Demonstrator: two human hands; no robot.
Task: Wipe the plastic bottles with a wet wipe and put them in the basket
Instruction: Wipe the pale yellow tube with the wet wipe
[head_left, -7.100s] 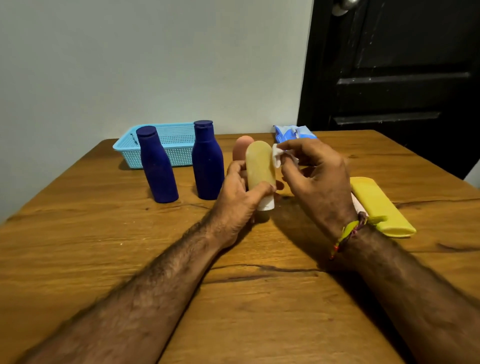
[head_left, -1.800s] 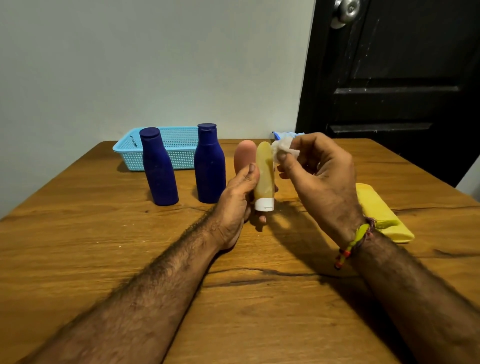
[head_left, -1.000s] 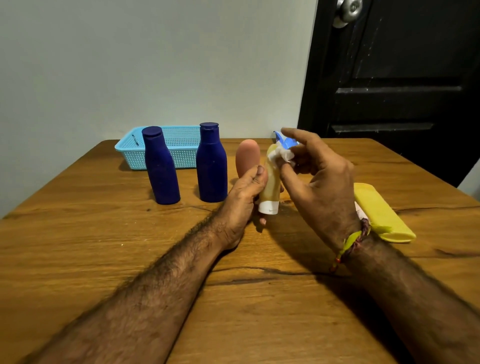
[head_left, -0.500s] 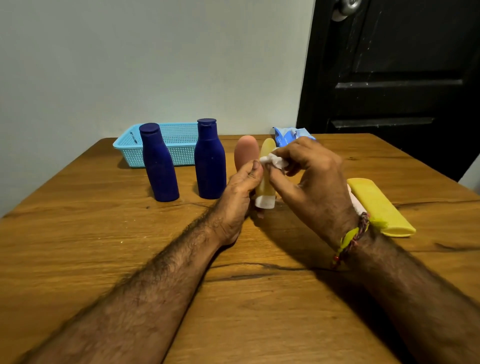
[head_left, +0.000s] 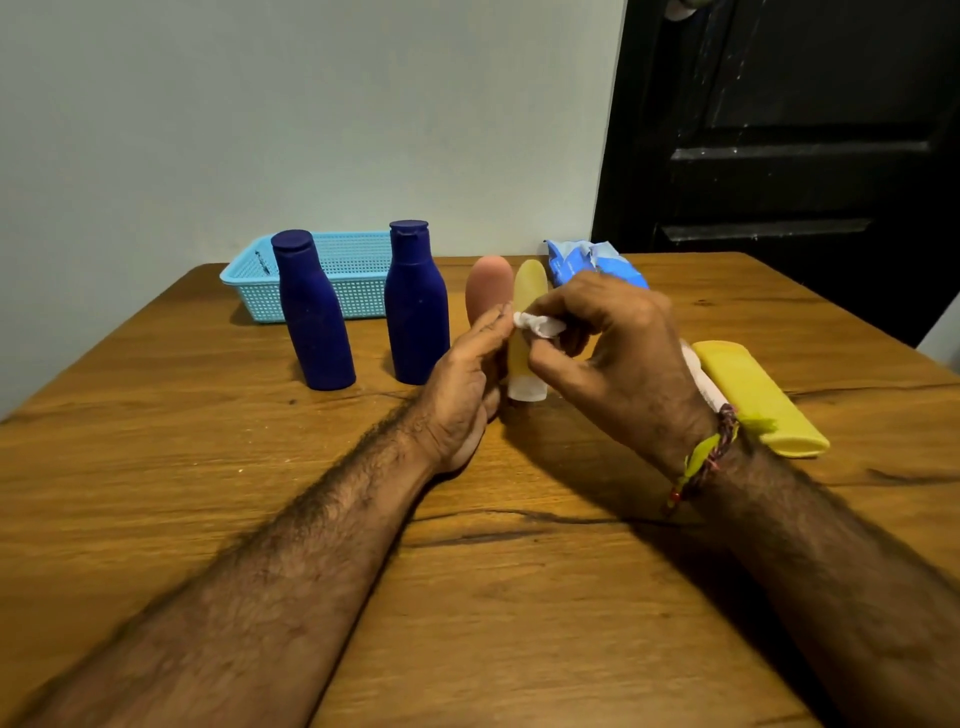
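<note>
Yellowish tube (head_left: 529, 291) standing cap-down on the wooden table (head_left: 156, 467), that's what's getting cleaned right now. The left hand (head_left: 465, 384) steadies it from its left side, fingers curled around the lower body, while the right hand (head_left: 608, 353) pinches a bunched-up wet wipe (head_left: 540, 325) and presses it against the tube about midway up. So both hands are clamped on something, neither is loose.

Everything else, going by the grip: a pinkish tube (head_left: 485, 286) sits just behind and left of it, nearly touching the left fingertips. Two dark blue bottles (head_left: 415, 306) stand further left, and the light blue basket (head_left: 353, 275) is behind those, holding none of the bottles I can see. The wipes packet (head_left: 587, 260) is just behind the right hand, and a yellow flat bottle (head_left: 753, 395) lies on its side beside the right wrist.

What could go wrong, imo: the tube balances on a small cap, so a hard sideways rub could tip it into the pink one and knock that over too. The wipe is wadded up tight, so it probably only hits a narrow strip and misses spots. And reaching for the basket means passing over the blue bottles, easy to clip one.
</note>
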